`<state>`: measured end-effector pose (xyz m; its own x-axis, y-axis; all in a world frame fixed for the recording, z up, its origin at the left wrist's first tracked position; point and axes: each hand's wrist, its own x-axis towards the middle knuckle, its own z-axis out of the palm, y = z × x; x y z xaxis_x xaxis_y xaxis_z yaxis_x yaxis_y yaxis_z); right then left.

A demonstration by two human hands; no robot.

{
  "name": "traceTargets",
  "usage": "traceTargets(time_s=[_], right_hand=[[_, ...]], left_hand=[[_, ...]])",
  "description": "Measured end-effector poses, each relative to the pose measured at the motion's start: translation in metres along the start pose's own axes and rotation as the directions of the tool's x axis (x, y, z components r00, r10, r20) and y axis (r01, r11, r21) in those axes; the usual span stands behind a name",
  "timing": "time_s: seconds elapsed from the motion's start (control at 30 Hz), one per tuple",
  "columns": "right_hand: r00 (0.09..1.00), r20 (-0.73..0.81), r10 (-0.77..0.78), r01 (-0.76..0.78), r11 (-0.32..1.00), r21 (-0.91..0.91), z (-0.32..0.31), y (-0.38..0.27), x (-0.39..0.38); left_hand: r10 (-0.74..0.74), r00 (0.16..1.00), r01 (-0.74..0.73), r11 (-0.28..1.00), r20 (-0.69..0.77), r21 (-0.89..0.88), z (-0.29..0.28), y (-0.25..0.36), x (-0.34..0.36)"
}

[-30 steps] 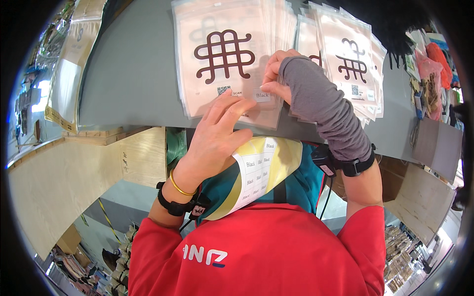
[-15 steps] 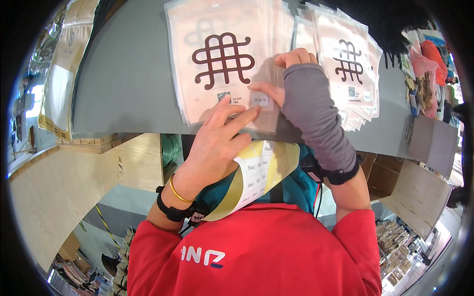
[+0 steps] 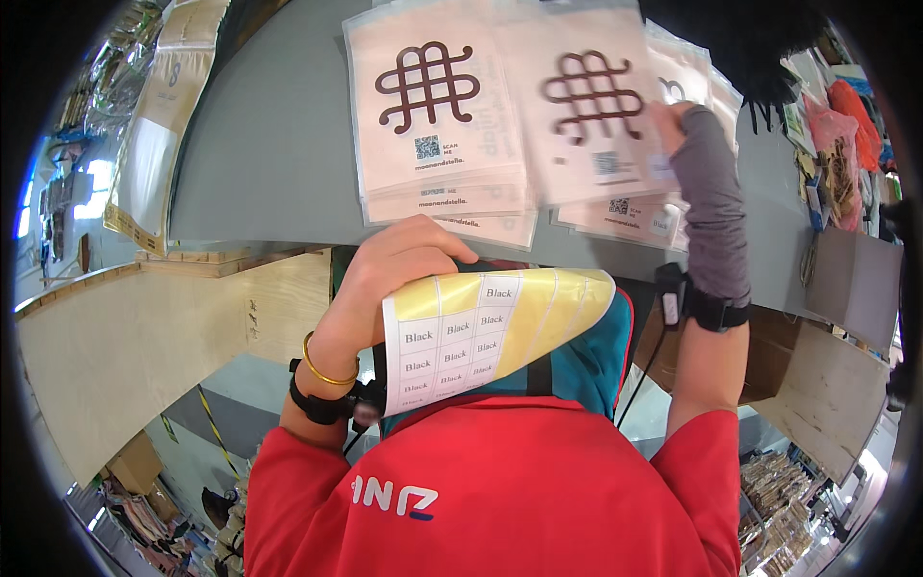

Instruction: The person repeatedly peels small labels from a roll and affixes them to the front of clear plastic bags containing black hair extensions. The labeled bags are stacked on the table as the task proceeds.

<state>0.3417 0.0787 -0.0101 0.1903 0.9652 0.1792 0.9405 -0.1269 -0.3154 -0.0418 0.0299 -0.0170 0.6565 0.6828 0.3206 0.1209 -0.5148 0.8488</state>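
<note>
My right hand (image 3: 671, 127), in a grey sleeve with the fingers uncovered, grips the right edge of a flat pale-pink plastic bag (image 3: 577, 149) with a dark looped lattice print. This bag lies over part of a right-hand pile of similar bags (image 3: 625, 223); it looks slightly blurred. To its left is another pile of the same bags (image 3: 428, 159), fanned out a little toward me. Closer to my body, my left hand (image 3: 399, 264) is closed on the upper left edge of a curled sticker sheet (image 3: 457, 332), with white printed labels and a bare yellow backing. The left fingertips are partly hidden.
The grey table (image 3: 269, 144) ends just before my body. A gold-and-white packet (image 3: 144, 144) lies at its left edge. Dark fluffy material (image 3: 745, 38) sits at the far right, and wooden boards (image 3: 183, 327) stand below the table.
A labelled bag has gone from the left pile to over the right pile in my right hand. My left hand has drawn back from the bag toward me, with the label sheet now turned flatter.
</note>
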Motion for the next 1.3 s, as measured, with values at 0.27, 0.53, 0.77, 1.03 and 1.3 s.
traceTargets(time_s=[0.27, 0.53, 0.77, 1.03, 1.3], right_hand=[[0.844, 0.218, -0.489, 0.333, 0.798, 0.503, -0.034, -0.085, -0.112], [0.889, -0.026, -0.458, 0.36, 0.663, 0.656, 0.004, -0.111, -0.133], [0.845, -0.123, -0.52, 0.477, 0.63, 0.612, 0.003, -0.119, -0.13], [0.956, -0.044, -0.288, 0.214, 0.589, 0.78, -0.021, -0.128, -0.101], [0.742, 0.102, -0.663, 0.53, 0.672, 0.517, 0.038, -0.104, 0.014]], left_hand=[[-0.024, 1.0, 0.024, 0.999, 0.0, -0.049, 0.005, -0.002, 0.012], [-0.166, 0.974, 0.211, 0.917, 0.157, -0.337, 0.007, 0.007, 0.005], [-0.594, 0.767, 0.586, 0.493, 0.244, -0.643, 0.014, 0.03, 0.0], [-0.461, 0.883, 0.445, 0.765, 0.086, -0.465, 0.006, 0.0, -0.008], [0.099, 0.995, -0.103, 0.963, 0.028, 0.251, 0.001, -0.021, 0.017]])
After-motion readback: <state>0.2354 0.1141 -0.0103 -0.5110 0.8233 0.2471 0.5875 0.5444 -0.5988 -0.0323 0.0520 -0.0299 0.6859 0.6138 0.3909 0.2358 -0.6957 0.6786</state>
